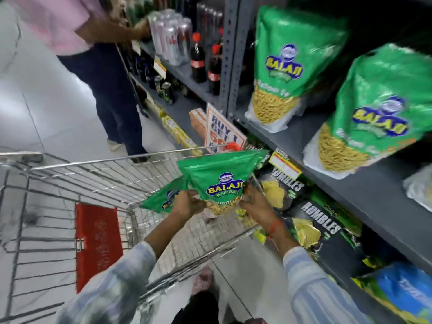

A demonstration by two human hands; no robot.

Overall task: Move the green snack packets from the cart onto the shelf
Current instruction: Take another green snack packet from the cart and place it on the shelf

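Over the wire cart [70, 169], my left hand [187, 203] and my right hand [256, 202] grip the lower corners of a green Balaji snack packet [217, 174], which stands upright above the cart's right side. A second green packet [161, 198] sticks out behind and to the left of it, against my left hand. On the grey shelf [364, 190] to the right stand two more green packets, one at the back [287, 59] and one nearer [383, 106], both upright and leaning.
A person in a pink top and dark trousers [109, 73] stands ahead by the drinks shelves [187, 71]. Black Rumbles chip bags [320, 228] fill the shelf below. A red flap [98, 244] hangs in the cart. A promotional sign [222, 129] juts out from the upright.
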